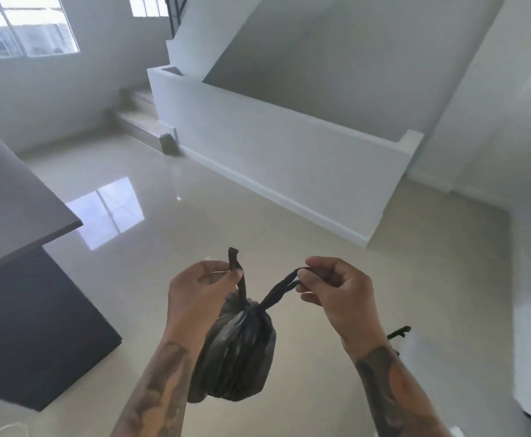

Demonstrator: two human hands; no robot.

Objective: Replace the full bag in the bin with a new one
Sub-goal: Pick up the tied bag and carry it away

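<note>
Full black bin bag (239,348) hangs between and below both hands, left hand (194,291) pinched shut on one tie ear, right hand (330,291) pinching the other, apparently drawing the knot tight to seal it.

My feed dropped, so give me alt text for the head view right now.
Two bare hands hold a small, full black bag in mid-air over a glossy tiled floor, the left hand and right hand each pinching one tie strip. A white staircase wall stands behind.
</note>
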